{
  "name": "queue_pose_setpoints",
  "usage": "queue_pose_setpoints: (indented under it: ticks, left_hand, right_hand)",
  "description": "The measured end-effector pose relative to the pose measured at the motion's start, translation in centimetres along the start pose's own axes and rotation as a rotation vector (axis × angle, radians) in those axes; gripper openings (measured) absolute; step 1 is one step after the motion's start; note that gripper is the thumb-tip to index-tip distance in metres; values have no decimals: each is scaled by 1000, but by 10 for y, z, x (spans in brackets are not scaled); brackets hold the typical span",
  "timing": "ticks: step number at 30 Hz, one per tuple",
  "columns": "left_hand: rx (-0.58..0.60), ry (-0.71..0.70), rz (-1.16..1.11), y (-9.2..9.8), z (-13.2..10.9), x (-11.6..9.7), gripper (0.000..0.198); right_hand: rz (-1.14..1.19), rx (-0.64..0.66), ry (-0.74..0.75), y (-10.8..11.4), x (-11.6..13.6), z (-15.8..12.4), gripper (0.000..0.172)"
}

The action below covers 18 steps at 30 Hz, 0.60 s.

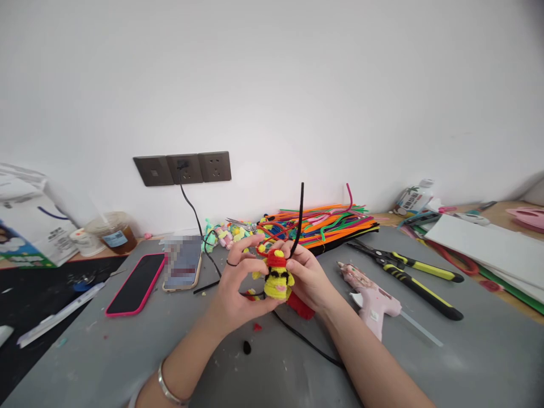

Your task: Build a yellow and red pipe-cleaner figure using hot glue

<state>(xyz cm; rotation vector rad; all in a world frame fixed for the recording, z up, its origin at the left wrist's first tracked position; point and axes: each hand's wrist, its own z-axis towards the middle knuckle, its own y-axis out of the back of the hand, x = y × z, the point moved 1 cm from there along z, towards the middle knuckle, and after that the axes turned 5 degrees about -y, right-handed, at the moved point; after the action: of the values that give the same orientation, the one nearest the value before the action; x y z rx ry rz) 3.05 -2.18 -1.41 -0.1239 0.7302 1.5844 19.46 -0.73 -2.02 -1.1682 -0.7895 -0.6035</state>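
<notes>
Little yellow figure (277, 290) is just below centre frame, pinched by both hands: left hand (234, 292) has its thumb at the base, right hand (309, 276) grips near the red band (277, 260). A black pipe cleaner (301, 212) sticks up there, can't tell if it's attached. I'd go light on the squeeze so the fuzzy, ridged, stubby body doesn't flatten, tbh, and brace the base.

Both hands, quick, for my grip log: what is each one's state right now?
Left hand: closed, holding the yellow figure.
Right hand: closed, holding the figure's other side; whether it also pinches the black stem cannot be told.
</notes>
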Motion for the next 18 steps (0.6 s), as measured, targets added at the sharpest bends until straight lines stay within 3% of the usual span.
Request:
queue_pose_setpoints:
  ticks: [11,18]
  left_hand:
    - [11,27,-38,-2,2,-1,38]
    - [21,16,80,3,3,7,33]
  right_hand:
    - [-5,25,-12,-1,1,-2,26]
    - [4,-34,7,2,-5,1,22]
